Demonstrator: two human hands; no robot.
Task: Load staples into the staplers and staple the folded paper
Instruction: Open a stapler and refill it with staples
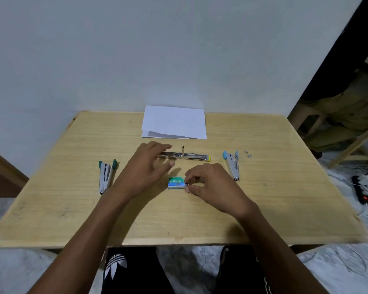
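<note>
Right hand pinches the staple box; left hand hovers spread beside it.

Nearest, a broad bare strip of table (pixel 179 221) runs from the front edge up to both wrists. The right hand (pixel 208 183) has thumb and forefinger curled, clamped on the right end of the staple box (pixel 175 183), which lies flat just left of those fingertips. The left hand (pixel 146 166) is held with fingers straight and slightly apart, gripping nothing. Its tips are over the left end of the open stapler (pixel 189 157); whether they touch it I cannot tell. A green stapler (pixel 105 177) lies well left of its knuckles and a blue stapler (pixel 232 165) just right of the right hand, with 2 loose staple bits (pixel 248 154) beyond. The folded paper (pixel 174 122) overhangs the far edge.
</note>
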